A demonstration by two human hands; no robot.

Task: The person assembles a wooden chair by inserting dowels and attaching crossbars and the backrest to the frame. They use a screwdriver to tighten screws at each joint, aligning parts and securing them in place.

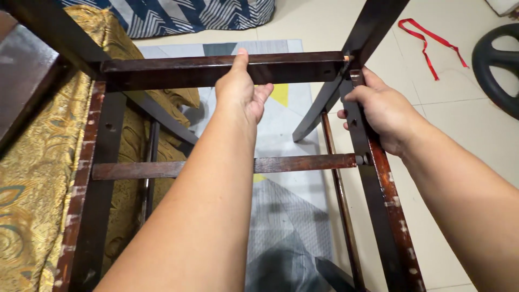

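Head view, looking down into a dark wooden chair frame (227, 70) lying bare, seat missing, over pale floor tiles (465, 124) and a grey patterned rug (292, 216). Left hand (240, 89) wraps the far cross rail near its middle, thumb up over the top edge, fingers curled underneath; closed on the wood. Right hand (378, 111) clamps the right side rail (386, 200) just below the corner joint, fingers folded round it, firm hold. One chair leg (346, 59) runs away from that corner toward the top of the picture.

Frame looks stiff and fairly heavy, solid timber with a glossy, worn varnish; probably a little slick under a palm. Pale scuffs and glue marks along the rails. The corner at the right hand shows an exposed peg end, so that joint may be loose. Best gripped on the straight rails close to the corners, as both hands are now.

Around it: gold patterned cushion (32, 178) under the frame's left side, red ribbon (430, 40) on the tiles, black round object (494, 65) at far right, striped blue cloth (184, 13) beyond.
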